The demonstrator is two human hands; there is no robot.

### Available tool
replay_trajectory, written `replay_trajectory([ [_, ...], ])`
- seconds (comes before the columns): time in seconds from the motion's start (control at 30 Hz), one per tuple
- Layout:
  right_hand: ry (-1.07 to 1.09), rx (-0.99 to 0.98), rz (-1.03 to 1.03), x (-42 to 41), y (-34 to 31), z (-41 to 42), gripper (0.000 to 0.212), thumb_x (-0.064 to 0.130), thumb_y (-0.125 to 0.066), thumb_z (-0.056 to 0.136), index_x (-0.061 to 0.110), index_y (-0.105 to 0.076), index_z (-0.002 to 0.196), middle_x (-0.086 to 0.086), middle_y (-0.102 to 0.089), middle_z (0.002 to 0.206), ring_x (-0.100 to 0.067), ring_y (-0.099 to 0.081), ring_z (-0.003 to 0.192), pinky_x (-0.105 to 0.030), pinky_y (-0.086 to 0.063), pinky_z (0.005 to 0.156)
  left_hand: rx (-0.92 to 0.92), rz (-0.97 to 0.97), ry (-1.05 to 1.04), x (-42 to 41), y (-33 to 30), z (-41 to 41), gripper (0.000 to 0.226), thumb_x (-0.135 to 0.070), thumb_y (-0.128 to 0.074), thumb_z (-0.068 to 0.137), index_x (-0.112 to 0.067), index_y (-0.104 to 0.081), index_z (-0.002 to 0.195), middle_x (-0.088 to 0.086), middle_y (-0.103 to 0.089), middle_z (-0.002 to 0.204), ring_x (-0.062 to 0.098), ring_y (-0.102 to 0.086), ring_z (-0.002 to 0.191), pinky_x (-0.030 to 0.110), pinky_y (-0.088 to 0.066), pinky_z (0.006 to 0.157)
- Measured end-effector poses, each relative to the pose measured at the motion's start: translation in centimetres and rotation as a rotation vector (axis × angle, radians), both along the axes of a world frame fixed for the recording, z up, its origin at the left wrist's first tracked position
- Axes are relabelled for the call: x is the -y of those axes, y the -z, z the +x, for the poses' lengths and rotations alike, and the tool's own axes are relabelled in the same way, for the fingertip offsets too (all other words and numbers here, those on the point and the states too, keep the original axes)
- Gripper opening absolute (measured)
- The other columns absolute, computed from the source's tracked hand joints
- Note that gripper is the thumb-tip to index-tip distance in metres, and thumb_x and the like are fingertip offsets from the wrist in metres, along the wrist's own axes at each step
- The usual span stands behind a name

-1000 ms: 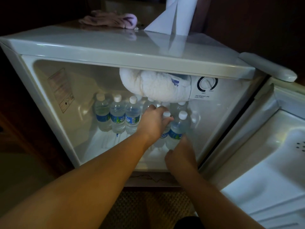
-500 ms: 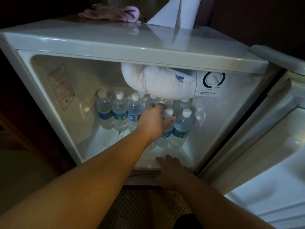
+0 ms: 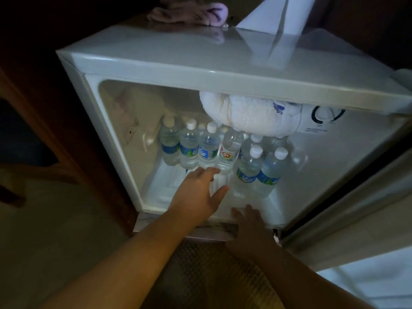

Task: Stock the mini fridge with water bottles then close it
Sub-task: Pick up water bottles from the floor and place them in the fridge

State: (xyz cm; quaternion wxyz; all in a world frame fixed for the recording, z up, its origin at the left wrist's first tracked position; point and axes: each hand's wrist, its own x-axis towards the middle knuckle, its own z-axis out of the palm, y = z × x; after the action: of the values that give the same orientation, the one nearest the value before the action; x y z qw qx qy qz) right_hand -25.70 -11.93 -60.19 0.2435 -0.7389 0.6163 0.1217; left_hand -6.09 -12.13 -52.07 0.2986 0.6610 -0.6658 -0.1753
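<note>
The left hand (image 3: 198,192) is coming back out of the mini fridge (image 3: 200,63) now. A moment ago it was up on the cap of a front bottle; now it sits low over the fridge floor, fingers spread, grip released and holding nothing. The right hand (image 3: 249,221) has pulled back too, from beside the front bottles down to the bottom lip of the cabinet, fingers flat and loose, nothing in that grip either.

The water bottles (image 3: 247,172) all stand upright inside: a row along the back left, a cluster at the front right, beneath the frosted ice compartment (image 3: 249,114). One bottle with a red label (image 3: 229,150) stands in the middle of the row.

With both hands empty and backing away, the stocking looks finished, or nearly so. The door (image 3: 347,221) hangs wide open on the right, so closing it is likely the step left.
</note>
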Motion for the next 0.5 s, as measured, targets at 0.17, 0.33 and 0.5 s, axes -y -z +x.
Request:
replay_trajectory([
  [0.17, -0.082, -0.18, 0.125, 0.1, -3.9, 0.0, 0.11, 0.076, -0.056, 0.085, 0.038, 0.013, 0.161, -0.006, 0.022, 0.169, -0.04, 0.015, 0.155, -0.068, -0.007, 0.12, -0.005, 0.116, -0.104, -5.5, -2.3, 2.5, 0.055, -0.053, -0.065, 0.097, -0.033, -0.053, 0.147, -0.004, -0.064, 0.129, 0.015, -0.053, 0.124, 0.031, -0.048, 0.103],
  [0.33, 0.036, 0.162, -0.138, -5.5, -16.5, 1.0, 0.078, 0.047, -0.052, 0.098, 0.033, -0.012, 0.163, -0.003, -0.022, 0.169, -0.027, -0.023, 0.154, -0.047, -0.028, 0.122, -0.09, 0.154, -0.164, -11.6, -11.0, 3.0, 0.045, -0.057, -0.062, 0.096, -0.038, -0.059, 0.138, -0.014, -0.064, 0.122, 0.01, -0.058, 0.117, 0.036, -0.055, 0.1],
  [0.5, 0.111, 0.551, -0.701, -13.2, -34.1, 1.2, 0.043, 0.022, -0.067, 0.092, 0.023, -0.059, 0.134, 0.001, -0.068, 0.121, -0.022, -0.065, 0.112, -0.036, -0.054, 0.094, -0.163, -0.002, -0.21, -15.9, -25.6, 1.9, 0.043, -0.062, -0.057, 0.097, -0.034, -0.068, 0.128, -0.02, -0.068, 0.115, -0.003, -0.061, 0.11, 0.023, -0.059, 0.087],
])
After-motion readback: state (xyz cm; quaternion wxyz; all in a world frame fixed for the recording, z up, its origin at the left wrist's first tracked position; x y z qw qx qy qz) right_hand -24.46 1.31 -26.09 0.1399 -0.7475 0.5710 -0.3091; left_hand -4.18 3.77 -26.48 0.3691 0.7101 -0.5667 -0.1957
